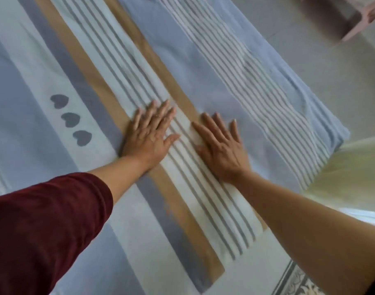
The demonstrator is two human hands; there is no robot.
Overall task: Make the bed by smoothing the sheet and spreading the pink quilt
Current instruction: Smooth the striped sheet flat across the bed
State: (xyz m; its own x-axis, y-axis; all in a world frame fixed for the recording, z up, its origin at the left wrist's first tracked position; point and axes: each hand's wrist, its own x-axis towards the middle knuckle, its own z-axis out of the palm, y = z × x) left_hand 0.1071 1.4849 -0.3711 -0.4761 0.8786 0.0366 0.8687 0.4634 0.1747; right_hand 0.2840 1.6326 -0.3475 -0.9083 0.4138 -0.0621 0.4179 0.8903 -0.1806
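Note:
The sheet (203, 67) covers the bed, pale blue and white with grey stripes, tan bands and three grey hearts at the left. My left hand (149, 133) lies flat on it with fingers spread, over a tan band and the striped panel. My right hand (221, 145) presses flat beside it, fingers straight, on the stripes and blue cloth. Both hands are side by side and apart. Small creases run through the sheet near the right edge of the bed. No pink quilt is in view.
The bed's edge (322, 116) runs diagonally down the right side, with pale tiled floor (331, 67) beyond it. A pale yellow cloth (352, 173) hangs at the right. A pinkish piece of furniture (340, 18) stands at the top right, blurred. A patterned mat (297, 282) lies at the bottom right.

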